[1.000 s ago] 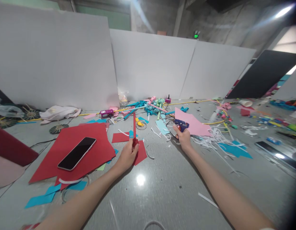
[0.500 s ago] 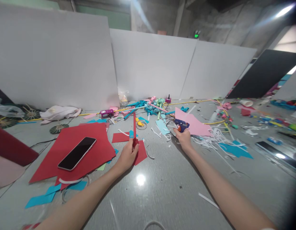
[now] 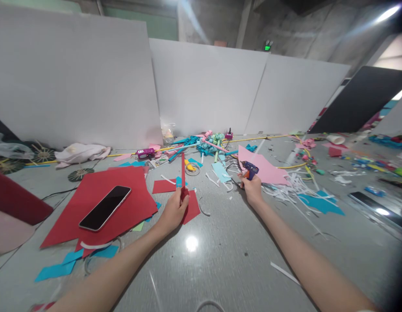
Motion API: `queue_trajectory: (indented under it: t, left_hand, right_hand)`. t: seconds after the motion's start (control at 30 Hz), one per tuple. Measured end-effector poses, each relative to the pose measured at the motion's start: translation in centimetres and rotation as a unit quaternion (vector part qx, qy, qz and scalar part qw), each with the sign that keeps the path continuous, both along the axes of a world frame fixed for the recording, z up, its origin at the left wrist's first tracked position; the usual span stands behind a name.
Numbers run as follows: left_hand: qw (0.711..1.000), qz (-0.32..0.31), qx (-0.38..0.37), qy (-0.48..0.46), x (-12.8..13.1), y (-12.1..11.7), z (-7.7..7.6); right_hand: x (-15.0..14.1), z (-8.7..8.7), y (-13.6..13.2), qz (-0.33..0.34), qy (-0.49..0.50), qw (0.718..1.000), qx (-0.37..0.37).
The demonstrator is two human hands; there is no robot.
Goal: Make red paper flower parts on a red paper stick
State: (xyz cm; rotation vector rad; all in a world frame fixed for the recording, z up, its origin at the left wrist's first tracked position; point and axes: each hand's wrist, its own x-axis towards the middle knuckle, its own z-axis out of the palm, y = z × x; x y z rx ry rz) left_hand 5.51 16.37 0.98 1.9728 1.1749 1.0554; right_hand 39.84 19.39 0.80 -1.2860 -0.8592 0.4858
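My left hand is closed around the lower end of a thin red paper strip, which points away from me. Just right of that hand lies a piece of red paper on the grey floor. My right hand grips a dark blue glue gun with an orange trigger, its nozzle toward the left. A black cord runs near the gun. Behind the gun lies a pink sheet. Between the hands, farther off, sits a roll of clear tape.
A phone rests on large red sheets at the left. White paper strips and blue scraps litter the right side. Coloured paper flowers lie by the white panels. A second phone is far right.
My right hand has moved slightly to the right with the glue gun, which has tilted a little. My left hand and the red strip look almost unchanged.
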Motion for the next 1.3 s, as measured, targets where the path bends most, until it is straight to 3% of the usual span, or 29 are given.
queue_trajectory:
  t: [0.37, 0.7, 0.9, 1.0, 1.13, 1.3]
  left_hand:
    - [1.000, 0.001, -0.004, -0.001, 0.1, 0.0, 0.1]
    - [1.000, 0.010, -0.023, -0.009, 0.0, 0.2, -0.4]
    - [0.994, 0.044, -0.018, -0.101, 0.1, -0.2, 0.0]
    - [0.991, 0.055, -0.011, -0.123, 0.1, -0.5, 0.2]
    - [0.986, 0.082, 0.010, -0.142, 0.1, -0.4, -0.1]
    - [0.989, 0.115, 0.046, -0.086, 0.0, -0.5, -0.1]
  right_hand:
    - [0.1, 0.0, 0.0, 0.013, -0.050, 0.999, -0.016]
    - [-0.7, 0.8, -0.6, -0.103, -0.164, 0.979, -0.057]
    - [-2.8, 3.3, -0.9, -0.043, -0.260, 0.964, -0.048]
    - [-5.2, 4.1, -0.9, 0.035, -0.289, 0.955, -0.056]
    - [-8.4, 3.2, -1.3, 0.093, -0.276, 0.955, -0.058]
    - [-9.9, 1.1, -2.4, 0.095, -0.212, 0.972, -0.028]
